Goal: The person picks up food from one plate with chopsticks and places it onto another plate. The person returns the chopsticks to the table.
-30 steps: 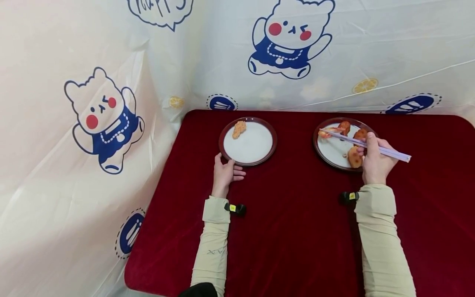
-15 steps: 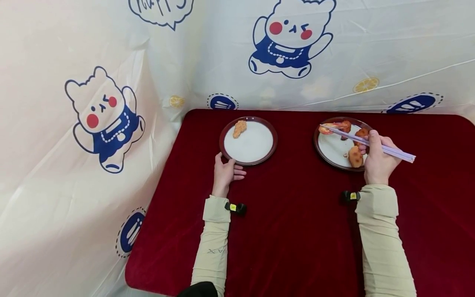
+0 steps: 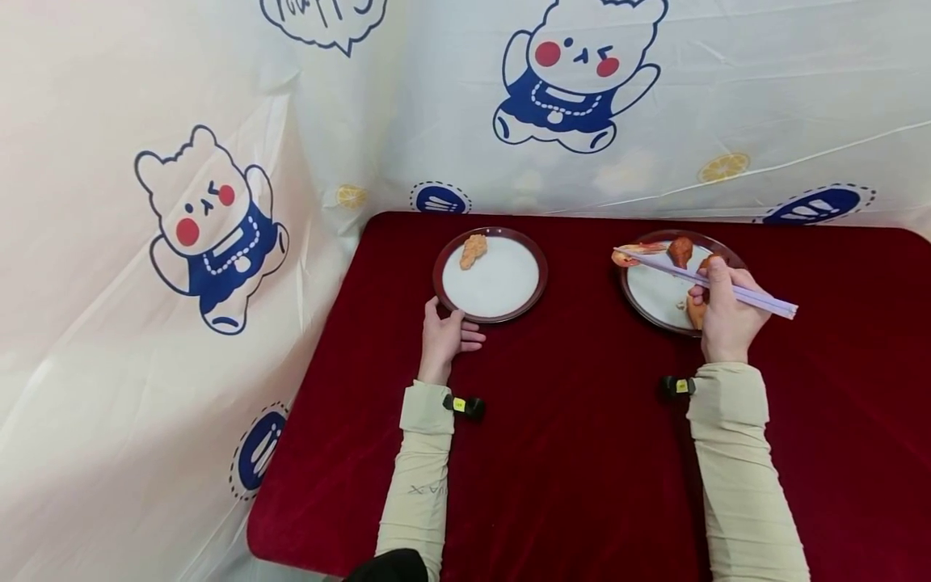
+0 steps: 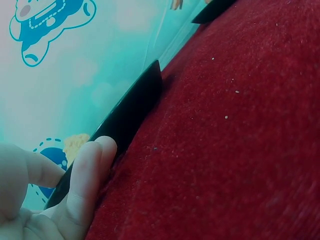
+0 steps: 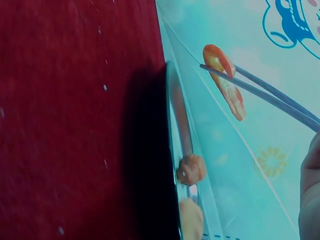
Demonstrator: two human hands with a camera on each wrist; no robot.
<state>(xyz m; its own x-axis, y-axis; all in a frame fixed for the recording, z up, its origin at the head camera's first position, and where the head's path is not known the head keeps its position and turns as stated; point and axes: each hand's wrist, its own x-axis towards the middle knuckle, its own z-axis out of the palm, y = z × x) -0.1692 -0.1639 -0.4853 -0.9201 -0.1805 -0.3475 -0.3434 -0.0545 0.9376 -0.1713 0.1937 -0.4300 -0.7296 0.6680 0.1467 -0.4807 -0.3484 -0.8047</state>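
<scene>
My right hand grips a pair of pale purple chopsticks. Pinched between their tips is an orange-red shrimp, raised above the right plate near its left rim. On that plate lie a small drumstick and other browned pieces, partly behind my hand. My left hand pinches the near-left rim of the left plate, white with a dark red-brown border. A single crumbly fried piece sits toward that plate's upper left.
Both plates stand on a dark red cloth-covered table, near its back edge. A white curtain printed with cartoon bears hangs behind the table and along its left side. Small pale crumbs dot the cloth in the wrist views.
The chopsticks have lifted the shrimp off the right plate and shifted it slightly left, away from the drumstick. My left hand stays on its plate's rim.
</scene>
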